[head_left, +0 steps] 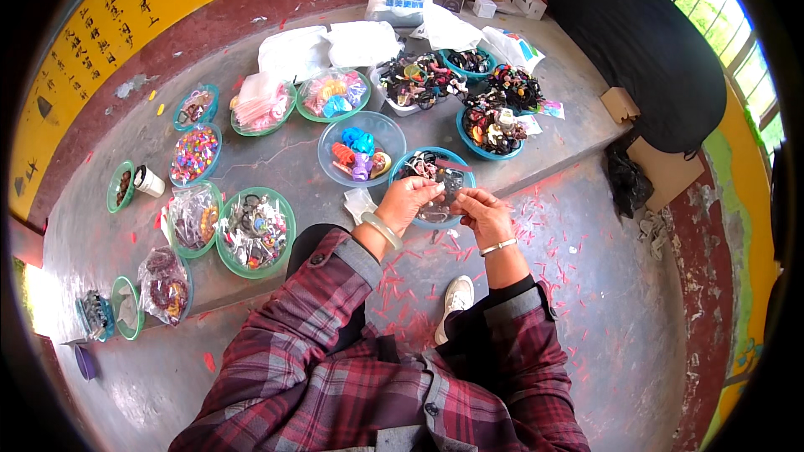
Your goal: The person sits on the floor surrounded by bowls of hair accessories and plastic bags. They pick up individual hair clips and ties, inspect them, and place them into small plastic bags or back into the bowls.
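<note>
My left hand (pixel 407 202) and my right hand (pixel 486 214) are close together, each pinching a small clear plastic bag (pixel 451 182) with something dark in or behind it. Both hands are above the near side of a blue basin (pixel 394 169). Dark and light hair ties (pixel 421 166) lie in that basin, partly hidden by my hands. Just behind stands a clear bluish bowl (pixel 325 151) with orange, blue and purple coiled or bunched pieces. To its right, a blue basin (pixel 463 136) is heaped with dark hair ties with small ornaments (pixel 490 127).
Green bowls of bagged accessories (pixel 255 230) and a bowl of colourful beads (pixel 195 153) stand left on the grey ledge. White bags (pixel 293 53) lie at the back. A black covered object (pixel 645 46) leans right. Red scraps (pixel 548 259) litter the floor near my shoe (pixel 457 297).
</note>
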Demonstrator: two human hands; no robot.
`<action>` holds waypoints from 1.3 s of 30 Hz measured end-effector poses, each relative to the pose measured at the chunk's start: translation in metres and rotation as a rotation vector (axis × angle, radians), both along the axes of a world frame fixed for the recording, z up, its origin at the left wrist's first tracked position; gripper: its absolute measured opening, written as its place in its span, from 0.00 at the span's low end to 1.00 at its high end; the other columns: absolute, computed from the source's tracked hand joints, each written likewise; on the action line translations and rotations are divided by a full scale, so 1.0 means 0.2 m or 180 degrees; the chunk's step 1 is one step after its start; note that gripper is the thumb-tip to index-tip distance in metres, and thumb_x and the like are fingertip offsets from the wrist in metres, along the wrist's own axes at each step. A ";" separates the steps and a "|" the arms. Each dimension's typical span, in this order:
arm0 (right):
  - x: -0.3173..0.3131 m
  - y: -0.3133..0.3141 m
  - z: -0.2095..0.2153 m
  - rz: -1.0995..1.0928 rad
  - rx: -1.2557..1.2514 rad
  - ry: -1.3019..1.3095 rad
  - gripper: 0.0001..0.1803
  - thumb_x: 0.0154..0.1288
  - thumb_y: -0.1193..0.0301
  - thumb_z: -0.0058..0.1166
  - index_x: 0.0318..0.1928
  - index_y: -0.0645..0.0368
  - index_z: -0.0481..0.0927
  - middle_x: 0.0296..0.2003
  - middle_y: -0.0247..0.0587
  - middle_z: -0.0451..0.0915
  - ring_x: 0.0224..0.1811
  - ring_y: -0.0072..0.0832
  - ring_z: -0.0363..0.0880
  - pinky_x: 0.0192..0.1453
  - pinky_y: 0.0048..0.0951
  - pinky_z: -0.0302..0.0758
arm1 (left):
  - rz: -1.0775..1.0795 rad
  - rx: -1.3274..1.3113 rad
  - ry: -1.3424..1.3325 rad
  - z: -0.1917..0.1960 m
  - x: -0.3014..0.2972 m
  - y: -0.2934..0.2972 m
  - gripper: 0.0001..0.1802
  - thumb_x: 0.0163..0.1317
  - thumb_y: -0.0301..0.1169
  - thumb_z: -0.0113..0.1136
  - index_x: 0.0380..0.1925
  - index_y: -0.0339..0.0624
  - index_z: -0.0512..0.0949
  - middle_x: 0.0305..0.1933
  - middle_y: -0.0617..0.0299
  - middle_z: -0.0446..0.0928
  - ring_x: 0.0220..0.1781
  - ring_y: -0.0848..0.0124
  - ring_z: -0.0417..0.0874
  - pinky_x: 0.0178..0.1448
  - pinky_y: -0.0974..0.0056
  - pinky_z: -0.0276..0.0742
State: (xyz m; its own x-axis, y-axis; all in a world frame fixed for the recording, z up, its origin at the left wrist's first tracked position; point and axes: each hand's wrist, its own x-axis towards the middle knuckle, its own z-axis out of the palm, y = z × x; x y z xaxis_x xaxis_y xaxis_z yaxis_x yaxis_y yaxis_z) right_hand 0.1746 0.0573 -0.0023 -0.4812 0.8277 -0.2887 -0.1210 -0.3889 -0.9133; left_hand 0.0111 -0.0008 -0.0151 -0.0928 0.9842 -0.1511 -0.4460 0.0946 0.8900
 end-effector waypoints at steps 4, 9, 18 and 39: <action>-0.01 -0.02 0.01 0.0189 0.0011 -0.0086 0.04 0.54 0.72 0.56 0.29 0.58 0.79 0.24 0.33 0.78 0.24 0.17 0.73 0.28 0.17 0.66 | 0.0001 -0.0010 0.0034 0.00 0.00 -0.01 0.09 0.55 0.31 0.57 0.33 0.36 0.76 0.32 0.62 0.78 0.34 0.76 0.77 0.41 0.72 0.71; 0.00 0.00 -0.01 0.0194 0.0051 -0.0117 0.03 0.52 0.73 0.57 0.27 0.59 0.78 0.24 0.33 0.78 0.24 0.17 0.72 0.28 0.17 0.65 | -0.0053 -0.0075 -0.0244 0.04 0.03 -0.02 0.08 0.54 0.30 0.58 0.32 0.37 0.76 0.30 0.63 0.77 0.32 0.77 0.76 0.40 0.73 0.70; -0.03 -0.01 0.00 0.0153 0.0036 0.0060 0.05 0.51 0.74 0.58 0.23 0.59 0.76 0.21 0.32 0.76 0.23 0.17 0.70 0.30 0.18 0.65 | -0.0161 -0.0112 -0.0471 0.05 0.02 -0.03 0.08 0.55 0.33 0.57 0.31 0.40 0.77 0.29 0.66 0.77 0.30 0.79 0.74 0.36 0.74 0.68; -0.04 0.00 -0.04 0.0181 0.0285 0.0083 0.06 0.50 0.77 0.58 0.22 0.59 0.75 0.21 0.27 0.74 0.23 0.15 0.68 0.28 0.16 0.64 | -0.0108 -0.0135 -0.0292 0.01 0.03 -0.03 0.09 0.53 0.32 0.60 0.33 0.41 0.74 0.30 0.67 0.74 0.31 0.78 0.73 0.38 0.73 0.68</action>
State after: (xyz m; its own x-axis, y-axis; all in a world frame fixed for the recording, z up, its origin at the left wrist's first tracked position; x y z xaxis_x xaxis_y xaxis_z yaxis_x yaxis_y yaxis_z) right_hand 0.1662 0.0565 -0.0098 -0.5347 0.8207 -0.2015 -0.1253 -0.3129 -0.9415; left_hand 0.0179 -0.0063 -0.0139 -0.0434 0.9790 -0.1991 -0.5214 0.1478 0.8404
